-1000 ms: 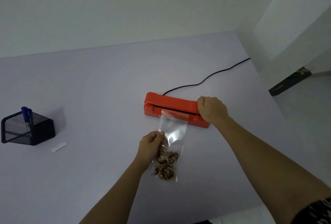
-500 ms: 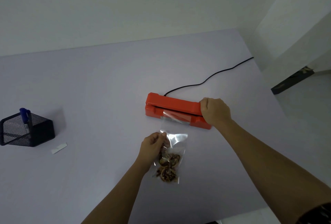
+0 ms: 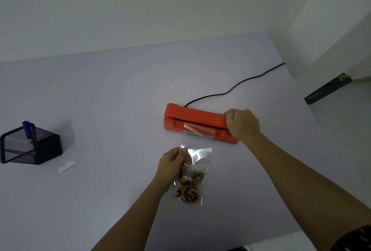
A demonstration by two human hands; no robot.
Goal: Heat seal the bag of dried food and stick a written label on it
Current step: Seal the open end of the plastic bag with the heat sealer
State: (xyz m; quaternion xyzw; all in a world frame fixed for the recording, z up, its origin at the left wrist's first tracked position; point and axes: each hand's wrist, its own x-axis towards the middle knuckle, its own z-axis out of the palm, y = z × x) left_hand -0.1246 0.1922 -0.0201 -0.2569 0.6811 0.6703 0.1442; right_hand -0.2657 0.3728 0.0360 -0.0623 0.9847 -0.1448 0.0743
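On pale purple table (image 3: 100,100), clear plastic bag of dried fruit slices (image 3: 192,172), top edge inside orange heat sealer (image 3: 192,122). I see left hand (image 3: 173,162) pinching bag's side, right hand (image 3: 242,124) fisted on sealer's lid. White label strip (image 3: 67,166) far left.

right hand (image 3: 243,123) pressing sealer (image 3: 195,120), bag (image 3: 193,166) mouth seemingly inside

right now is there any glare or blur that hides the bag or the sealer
Head view: dim, even light, soft shadows only. Glare streaks the clear bag near the left hand and over the red sealer, so its top edge is hard to trace. The dried food reads clearly. The wide lens bends the table edges. The right hand is sharp, no motion blur.
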